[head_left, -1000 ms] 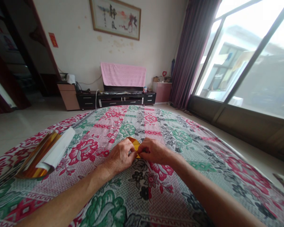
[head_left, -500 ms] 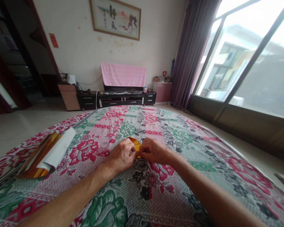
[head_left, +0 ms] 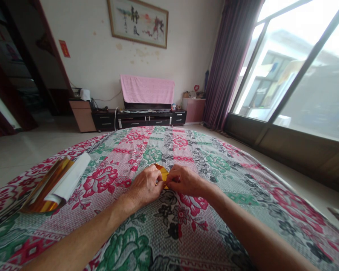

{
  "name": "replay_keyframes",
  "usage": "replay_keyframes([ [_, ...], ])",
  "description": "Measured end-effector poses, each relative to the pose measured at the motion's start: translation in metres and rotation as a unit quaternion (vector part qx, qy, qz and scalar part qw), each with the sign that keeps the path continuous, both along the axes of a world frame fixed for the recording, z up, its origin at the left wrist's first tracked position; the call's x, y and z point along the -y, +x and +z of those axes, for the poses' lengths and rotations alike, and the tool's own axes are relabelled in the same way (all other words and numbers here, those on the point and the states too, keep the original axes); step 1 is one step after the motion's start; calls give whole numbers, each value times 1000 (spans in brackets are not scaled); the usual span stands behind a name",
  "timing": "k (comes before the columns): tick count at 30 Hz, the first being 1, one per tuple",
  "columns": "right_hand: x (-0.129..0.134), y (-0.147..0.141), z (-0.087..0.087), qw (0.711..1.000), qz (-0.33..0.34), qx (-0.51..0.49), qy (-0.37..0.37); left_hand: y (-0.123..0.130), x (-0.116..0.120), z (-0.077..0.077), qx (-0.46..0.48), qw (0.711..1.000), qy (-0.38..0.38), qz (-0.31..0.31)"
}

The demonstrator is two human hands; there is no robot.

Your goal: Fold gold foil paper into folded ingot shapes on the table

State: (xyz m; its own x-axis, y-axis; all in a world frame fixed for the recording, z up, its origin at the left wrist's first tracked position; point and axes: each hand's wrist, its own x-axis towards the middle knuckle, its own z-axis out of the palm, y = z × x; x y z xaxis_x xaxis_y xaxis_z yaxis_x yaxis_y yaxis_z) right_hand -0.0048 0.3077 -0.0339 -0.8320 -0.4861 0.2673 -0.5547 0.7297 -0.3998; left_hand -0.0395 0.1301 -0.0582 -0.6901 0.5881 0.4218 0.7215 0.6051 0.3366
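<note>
Almost nothing moved since the earlier frame — foil (head_left: 163, 173) lies between left hand (head_left: 147, 182) and right hand (head_left: 184, 180), both pinched closed on it, equally near — long axis hidden.

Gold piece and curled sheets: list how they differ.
The gold piece is in the grip of the left hand and right hand; the curled sheets lie untouched on the patterned cloth.
The gold piece's visible part is smaller than the curled sheets.
The gold piece shows only gold; the curled sheets show gold and white.
Shared: shiny gold colour.
</note>
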Motion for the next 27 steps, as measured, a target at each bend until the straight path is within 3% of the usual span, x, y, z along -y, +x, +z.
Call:
replay_keyframes([
  [15, 3, -1, -3, 999, -31, 14, 1, -2, 0, -1, 2, 1000, 1, 4],
  [27, 0, -4, -10, 999, -34, 8, -3, -5, 7, 6, 22, 999, 30, -37],
])
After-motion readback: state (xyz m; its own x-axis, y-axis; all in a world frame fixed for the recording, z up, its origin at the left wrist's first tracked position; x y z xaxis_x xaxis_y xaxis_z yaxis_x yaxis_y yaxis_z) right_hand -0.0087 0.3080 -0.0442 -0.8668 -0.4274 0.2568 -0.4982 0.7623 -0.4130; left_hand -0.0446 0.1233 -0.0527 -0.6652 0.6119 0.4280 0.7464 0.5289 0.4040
